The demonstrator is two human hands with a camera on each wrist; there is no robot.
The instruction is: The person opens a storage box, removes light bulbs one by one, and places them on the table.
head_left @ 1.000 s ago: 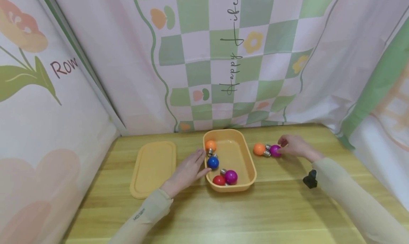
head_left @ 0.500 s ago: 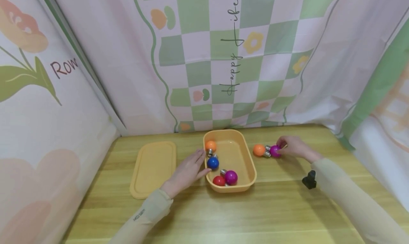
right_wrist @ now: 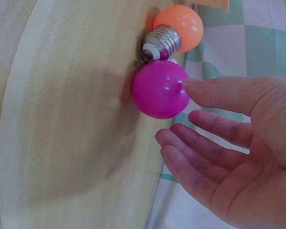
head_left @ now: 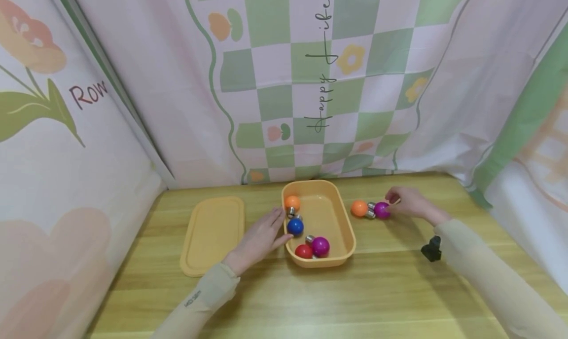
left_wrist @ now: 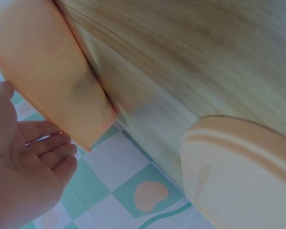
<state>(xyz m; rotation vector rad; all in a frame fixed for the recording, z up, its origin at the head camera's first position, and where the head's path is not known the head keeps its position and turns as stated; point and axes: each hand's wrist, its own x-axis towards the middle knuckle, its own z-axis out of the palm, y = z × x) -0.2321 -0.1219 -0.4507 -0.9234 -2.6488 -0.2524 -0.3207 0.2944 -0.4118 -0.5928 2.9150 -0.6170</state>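
Note:
An orange plastic box (head_left: 338,218) stands mid-table, holding an orange light bulb (head_left: 292,202), a blue bulb (head_left: 295,226), a red bulb (head_left: 303,251) and a purple bulb (head_left: 321,246). My left hand (head_left: 262,235) rests along its left wall, fingers straight and thumb at the rim. Right of the box, a second orange bulb (head_left: 359,208) and a second purple bulb (right_wrist: 157,93) lie on the table, metal bases side by side. My right hand (head_left: 409,202) is at that purple bulb. In the right wrist view its thumb tip meets the globe; the other fingers stay apart from it, loosely bent.
A flat orange lid (head_left: 215,235) lies left of the box. A small black object (head_left: 432,249) sits beneath the right forearm. Patterned curtains (head_left: 310,107) hang behind the wooden table (head_left: 310,299) and along both sides.
My right hand's fingers draw close to the purple bulb, then lift slightly away from it again. The left hand, the box and the bulbs keep their places.

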